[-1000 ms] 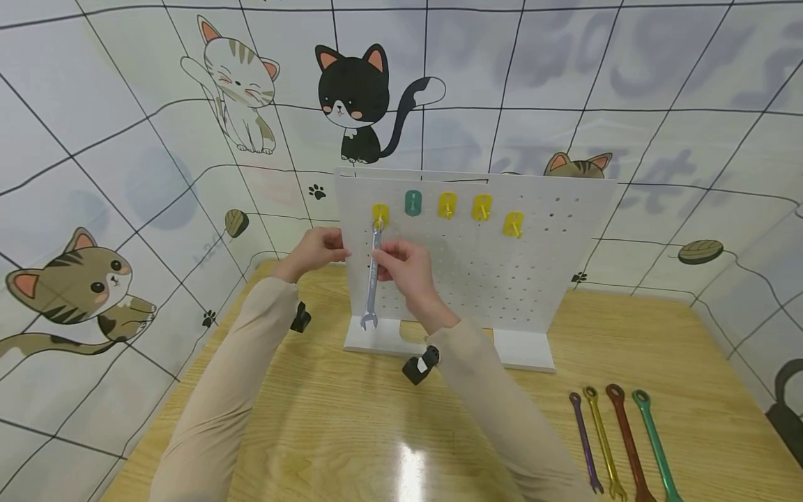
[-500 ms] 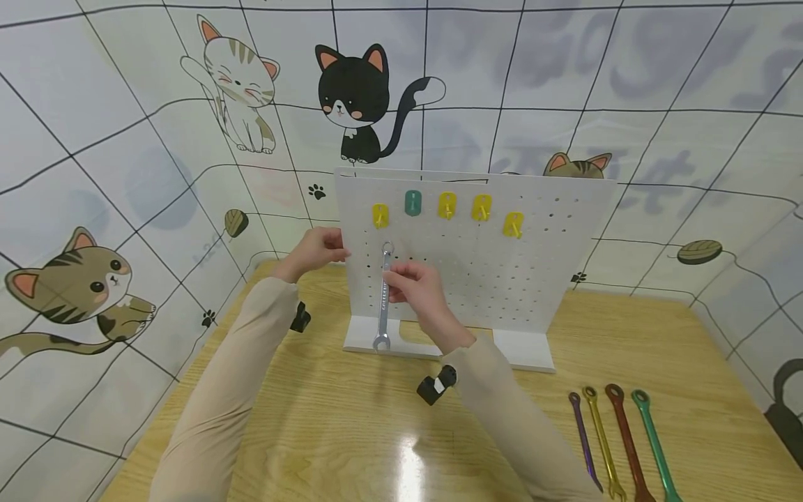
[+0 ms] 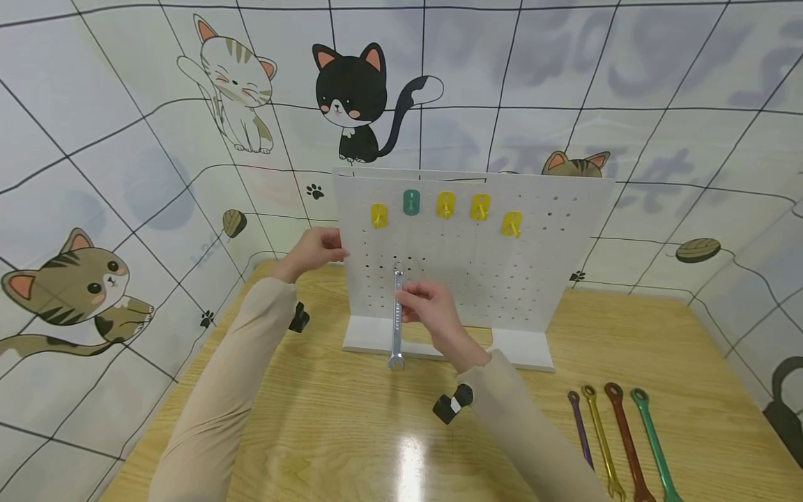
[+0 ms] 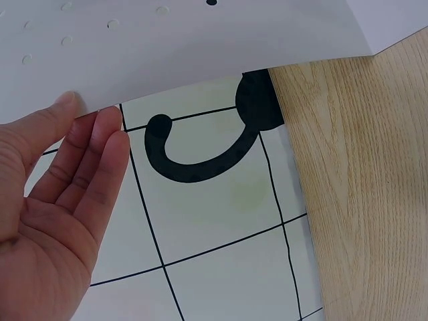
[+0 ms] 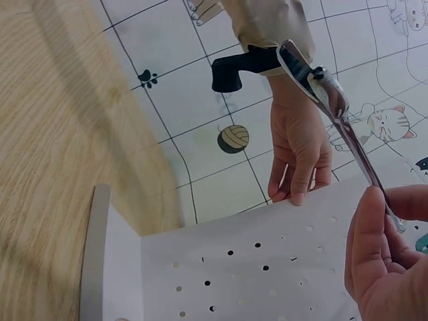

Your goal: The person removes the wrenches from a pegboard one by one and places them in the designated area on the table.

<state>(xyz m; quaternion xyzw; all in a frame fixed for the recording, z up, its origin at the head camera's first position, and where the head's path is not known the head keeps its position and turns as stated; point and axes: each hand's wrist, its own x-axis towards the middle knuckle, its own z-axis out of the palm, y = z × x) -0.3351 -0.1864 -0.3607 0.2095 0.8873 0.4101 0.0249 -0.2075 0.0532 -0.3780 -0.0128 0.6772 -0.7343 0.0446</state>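
Observation:
My right hand (image 3: 434, 314) pinches a silver combination wrench (image 3: 398, 335) between thumb and fingers, about mid-shaft. The wrench hangs upright in front of the white pegboard (image 3: 495, 268), ring end up and open end down, apart from the hooks. In the right wrist view the wrench (image 5: 361, 150) slants past the fingers. At the board's left edge, my left hand (image 3: 314, 251) grips the panel, thumb on the front and fingers behind, as the left wrist view shows with the hand (image 4: 60, 194). A yellow hook (image 3: 379, 215) sits bare at the board's upper left.
Beside it are a green hook (image 3: 411, 202) and more yellow hooks (image 3: 479, 207). On the wooden table (image 3: 326, 432), at the right, lie a purple wrench (image 3: 580, 429), a gold wrench (image 3: 603, 443), a red wrench (image 3: 626, 443) and a green wrench (image 3: 655, 446). A cat-print sheet surrounds the table.
The silver wrench has come off the leftmost yellow hook. My right hand has carried it down and to the right. The left hand has stayed at the board's edge.

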